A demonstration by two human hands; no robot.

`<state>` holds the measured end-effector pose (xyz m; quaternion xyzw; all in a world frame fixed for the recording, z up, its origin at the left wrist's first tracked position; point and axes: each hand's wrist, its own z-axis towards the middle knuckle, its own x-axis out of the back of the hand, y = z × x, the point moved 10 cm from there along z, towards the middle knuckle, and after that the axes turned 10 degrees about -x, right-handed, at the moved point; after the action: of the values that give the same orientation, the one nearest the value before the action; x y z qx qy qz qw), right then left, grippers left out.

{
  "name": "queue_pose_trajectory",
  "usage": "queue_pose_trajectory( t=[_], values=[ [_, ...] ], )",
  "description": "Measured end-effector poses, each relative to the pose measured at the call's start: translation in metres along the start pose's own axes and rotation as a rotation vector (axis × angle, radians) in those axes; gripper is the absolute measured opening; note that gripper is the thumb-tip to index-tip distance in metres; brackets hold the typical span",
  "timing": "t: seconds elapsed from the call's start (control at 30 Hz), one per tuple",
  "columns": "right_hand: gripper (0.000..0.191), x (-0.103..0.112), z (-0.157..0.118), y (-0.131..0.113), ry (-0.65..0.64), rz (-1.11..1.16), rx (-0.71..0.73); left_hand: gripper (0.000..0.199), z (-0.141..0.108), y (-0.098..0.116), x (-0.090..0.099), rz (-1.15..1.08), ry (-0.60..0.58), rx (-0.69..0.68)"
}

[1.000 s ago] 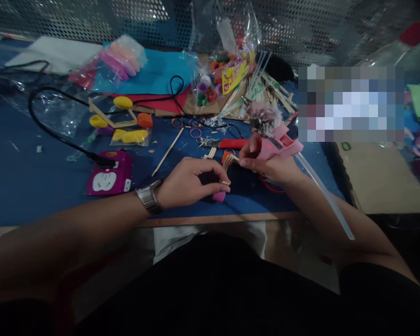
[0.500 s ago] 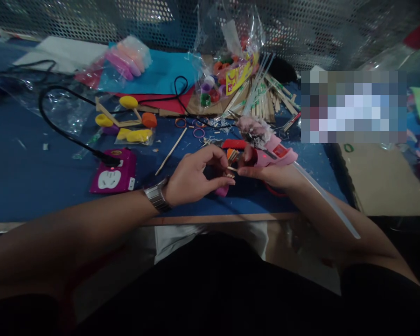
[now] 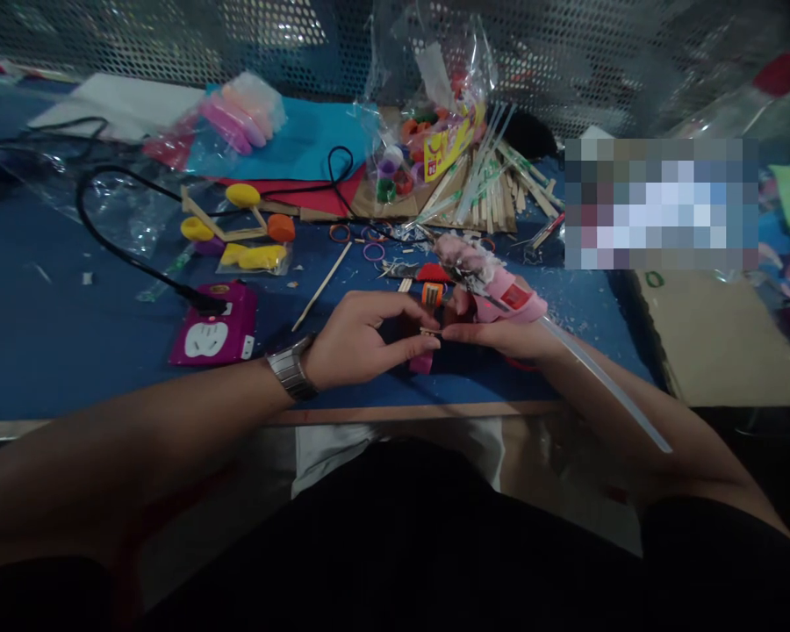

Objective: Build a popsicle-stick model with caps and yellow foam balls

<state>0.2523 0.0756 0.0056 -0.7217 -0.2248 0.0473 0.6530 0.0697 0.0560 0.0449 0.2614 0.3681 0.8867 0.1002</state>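
Observation:
My left hand (image 3: pixel 362 338), with a metal watch on its wrist, pinches small wooden stick pieces (image 3: pixel 429 332) between thumb and fingers. The right hand (image 3: pixel 500 335) is closed round a pink hot glue gun (image 3: pixel 512 297), whose clear glue stick (image 3: pixel 609 386) sticks out over the forearm. Fluff and white scraps cling around its nozzle end. My right thumb tip meets the pieces at the left fingertips. Just beyond the fingers is an orange ring-shaped cap (image 3: pixel 433 293) with stick ends in it. A magenta piece (image 3: pixel 422 362) shows below the left thumb, partly hidden.
A purple power socket (image 3: pixel 214 325) with a black plug stands at left. Behind it lies a stick frame with yellow and orange caps (image 3: pixel 280 226). One loose stick (image 3: pixel 322 285), a bag of coloured caps (image 3: pixel 401 167), a stick pile (image 3: pixel 493 193) and cardboard (image 3: pixel 724 342) surround the hands.
The right hand and glue gun have shifted slightly left. The small stick between the hands has moved down against the pieces at the left fingertips, and the orange cap shows more fully.

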Motion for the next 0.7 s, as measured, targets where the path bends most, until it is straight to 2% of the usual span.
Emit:
queue_pose_trajectory(
  t=[0.17,0.3,0.47,0.6,0.7],
  values=[
    [0.057,-0.003,0.0,-0.008,0.002,0.009,0.001,0.022,0.0,0.005,0.005,-0.019,0.044,-0.039],
    [0.064,0.001,0.003,-0.013,0.019,0.135,-0.011,0.012,-0.001,0.013,0.011,-0.043,0.08,-0.102],
    [0.066,0.007,0.008,0.002,0.023,0.342,-0.125,0.007,-0.003,0.019,0.015,-0.007,0.078,-0.124],
    [0.072,0.007,0.009,0.012,0.008,0.33,-0.214,0.01,-0.004,0.027,0.02,0.003,0.115,-0.223],
    [0.075,0.011,0.008,0.011,0.02,0.268,-0.218,0.008,-0.004,0.022,0.019,0.029,0.108,-0.175]
  ],
)
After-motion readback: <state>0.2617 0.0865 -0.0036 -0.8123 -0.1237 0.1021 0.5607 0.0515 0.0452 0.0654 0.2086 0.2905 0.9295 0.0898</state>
